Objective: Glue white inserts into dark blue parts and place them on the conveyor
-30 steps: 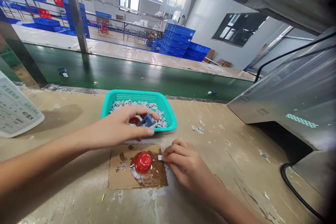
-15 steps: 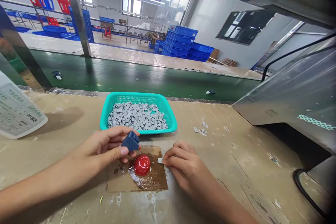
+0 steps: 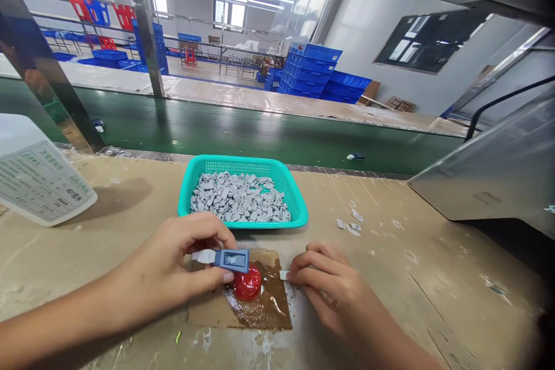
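A worker's left hand pinches a dark-blue plastic block with a rectangular window and a pale tab between thumb and fingers, in front of the upper-left edge of a glossy red dome on a wet, brown-stained cardboard square. At the dome's 3 o'clock, the right hand pinches a small light-grey flat piece over the card's edge; contact with the card cannot be told. Block and piece are apart, so this pair appears unjoined. Plenty looks left: a teal perforated plastic basket at 12 o'clock holds a heap of grey plastic pieces, while a few strays lie at 2 o'clock. Above the card, a gap separates the hands. The basket's near rim crowds the left fingers, a translucent white labelled jug bounds 10 o'clock, and the tan bench offers open room toward 3 o'clock, beyond the right hand.
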Action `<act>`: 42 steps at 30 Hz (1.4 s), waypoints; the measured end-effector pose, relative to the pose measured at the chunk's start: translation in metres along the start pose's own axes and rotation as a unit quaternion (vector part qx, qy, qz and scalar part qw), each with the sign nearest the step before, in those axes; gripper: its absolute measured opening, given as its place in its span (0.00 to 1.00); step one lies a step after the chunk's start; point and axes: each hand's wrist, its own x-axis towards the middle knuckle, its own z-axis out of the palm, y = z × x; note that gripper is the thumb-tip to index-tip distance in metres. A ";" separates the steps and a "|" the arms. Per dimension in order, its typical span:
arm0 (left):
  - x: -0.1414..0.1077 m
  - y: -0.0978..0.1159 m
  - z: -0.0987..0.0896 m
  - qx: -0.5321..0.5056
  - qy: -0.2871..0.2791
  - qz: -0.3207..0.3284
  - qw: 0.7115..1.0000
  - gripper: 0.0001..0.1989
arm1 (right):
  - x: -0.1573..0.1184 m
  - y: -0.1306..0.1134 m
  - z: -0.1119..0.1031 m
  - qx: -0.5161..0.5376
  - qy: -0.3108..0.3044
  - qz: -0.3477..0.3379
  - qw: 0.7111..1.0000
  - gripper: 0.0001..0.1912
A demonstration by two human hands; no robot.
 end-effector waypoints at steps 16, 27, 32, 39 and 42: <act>0.023 0.018 0.009 0.039 0.018 0.035 0.998 0.05 | 0.050 -0.023 -0.020 0.319 0.082 0.086 0.940 0.10; 0.022 0.017 0.005 0.011 0.028 0.041 0.999 0.04 | 0.057 -0.028 -0.020 0.222 0.046 0.012 0.974 0.13; 0.020 0.022 -0.003 -0.128 0.069 -0.004 0.989 0.08 | 0.064 -0.035 -0.020 0.179 0.063 -0.073 0.979 0.15; 0.037 0.033 0.017 -0.632 0.094 -0.077 0.765 0.04 | 0.076 -0.032 -0.009 0.003 0.214 -0.186 0.959 0.16; 0.045 0.037 0.023 -0.648 0.068 -0.077 0.755 0.06 | 0.076 -0.025 -0.011 -0.061 0.230 -0.227 0.944 0.15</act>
